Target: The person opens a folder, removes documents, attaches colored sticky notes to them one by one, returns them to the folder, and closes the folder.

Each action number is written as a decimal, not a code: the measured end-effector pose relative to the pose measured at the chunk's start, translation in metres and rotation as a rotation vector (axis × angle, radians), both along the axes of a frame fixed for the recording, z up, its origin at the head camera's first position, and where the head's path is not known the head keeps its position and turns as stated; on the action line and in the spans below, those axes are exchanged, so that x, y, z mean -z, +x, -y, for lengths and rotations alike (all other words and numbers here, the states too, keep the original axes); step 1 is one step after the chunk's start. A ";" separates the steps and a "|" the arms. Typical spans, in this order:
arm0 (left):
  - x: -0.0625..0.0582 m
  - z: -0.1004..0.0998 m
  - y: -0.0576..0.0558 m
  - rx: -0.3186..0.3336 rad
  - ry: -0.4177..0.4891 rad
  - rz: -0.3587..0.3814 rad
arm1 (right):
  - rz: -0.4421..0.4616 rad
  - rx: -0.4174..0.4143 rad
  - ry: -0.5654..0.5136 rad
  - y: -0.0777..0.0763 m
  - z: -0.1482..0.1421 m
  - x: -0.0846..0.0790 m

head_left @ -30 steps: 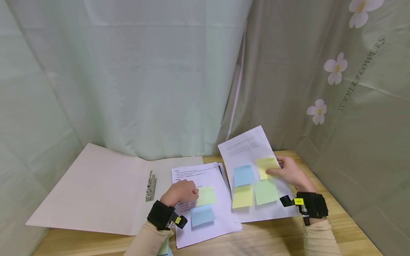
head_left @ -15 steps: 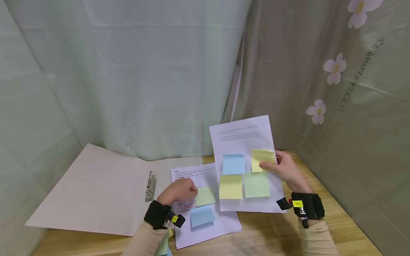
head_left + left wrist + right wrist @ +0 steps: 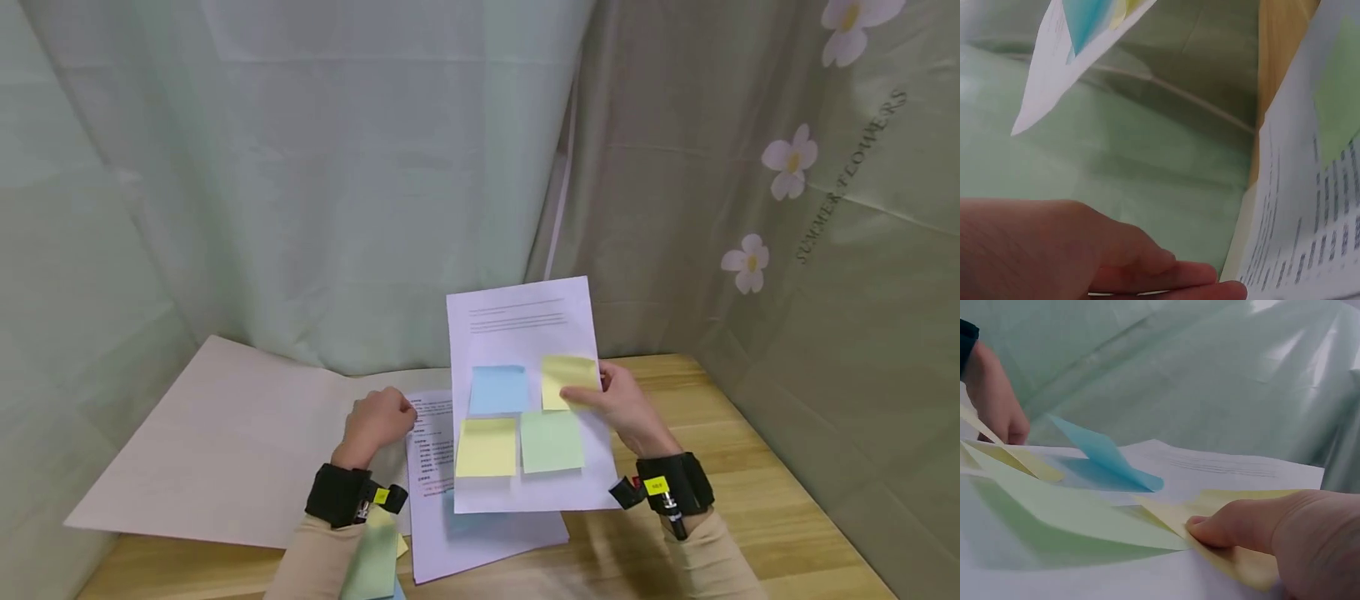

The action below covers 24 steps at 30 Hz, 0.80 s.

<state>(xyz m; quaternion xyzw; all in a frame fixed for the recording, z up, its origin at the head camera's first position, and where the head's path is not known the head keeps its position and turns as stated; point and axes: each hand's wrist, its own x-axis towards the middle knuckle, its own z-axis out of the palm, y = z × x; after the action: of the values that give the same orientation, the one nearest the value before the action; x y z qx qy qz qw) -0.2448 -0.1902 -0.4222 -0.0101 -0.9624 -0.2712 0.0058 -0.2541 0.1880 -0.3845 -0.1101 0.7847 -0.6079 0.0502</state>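
My right hand [image 3: 628,408] grips the right edge of a printed sheet [image 3: 525,287], thumb in front, over a yellow sticky note [image 3: 1241,562]. The sheet stands raised, facing me, with a blue sticky note [image 3: 498,389], a second yellow sticky note [image 3: 486,450] and a green sticky note [image 3: 552,442] on it. Behind it, a stack of printed pages [image 3: 429,533] lies on the table, partly hidden. My left hand [image 3: 377,422] is near that stack's upper left, loosely curled and holding nothing; in the left wrist view its fingertips [image 3: 1232,291] are close to the printed page [image 3: 1285,212].
A large pale binder [image 3: 202,467] lies spread open at the left, its metal clip hidden by my left hand. Sticky-note pads [image 3: 375,558] are by my left forearm on the wooden table [image 3: 757,483]. Curtains [image 3: 360,183] enclose the back and sides.
My right hand has lifted the sheet, straightened it and carried it left over the stack. My left hand has moved left and up, away from the stack's green note.
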 end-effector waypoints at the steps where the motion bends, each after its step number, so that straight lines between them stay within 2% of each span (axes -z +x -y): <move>1: -0.001 0.004 0.000 -0.027 -0.006 0.007 | 0.011 0.000 -0.005 -0.001 0.005 0.003; 3: -0.001 0.013 0.000 -0.055 -0.006 0.033 | 0.031 -0.009 -0.021 -0.002 0.016 0.010; 6: 0.000 0.024 -0.002 -0.050 0.000 0.095 | 0.070 -0.027 -0.017 -0.003 0.032 0.022; 7: 0.012 0.033 -0.010 -0.021 -0.004 0.088 | 0.081 -0.035 -0.018 -0.003 0.036 0.026; 9: 0.013 0.035 -0.011 -0.005 -0.013 0.124 | 0.101 -0.044 -0.024 -0.004 0.043 0.033; 13: 0.011 0.031 -0.009 0.035 -0.027 0.144 | 0.114 -0.038 -0.005 -0.004 0.050 0.044; 14: -0.003 0.022 -0.001 0.023 -0.029 0.166 | 0.116 -0.036 0.002 -0.004 0.051 0.047; 17: -0.006 0.017 0.002 0.034 -0.037 0.160 | 0.124 -0.035 0.028 -0.007 0.055 0.057; 20: -0.004 0.013 0.003 0.045 -0.054 0.154 | 0.136 -0.032 0.062 -0.009 0.059 0.068; 24: -0.001 0.008 0.003 0.066 -0.057 0.161 | 0.087 -0.016 0.162 -0.012 0.062 0.086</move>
<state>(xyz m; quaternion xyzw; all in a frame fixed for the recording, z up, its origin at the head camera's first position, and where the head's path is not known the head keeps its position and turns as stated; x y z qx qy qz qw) -0.2422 -0.1979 -0.4216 -0.0200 -0.9663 -0.2435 -0.0808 -0.2661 0.1258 -0.4709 -0.0851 0.8276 -0.5462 0.0979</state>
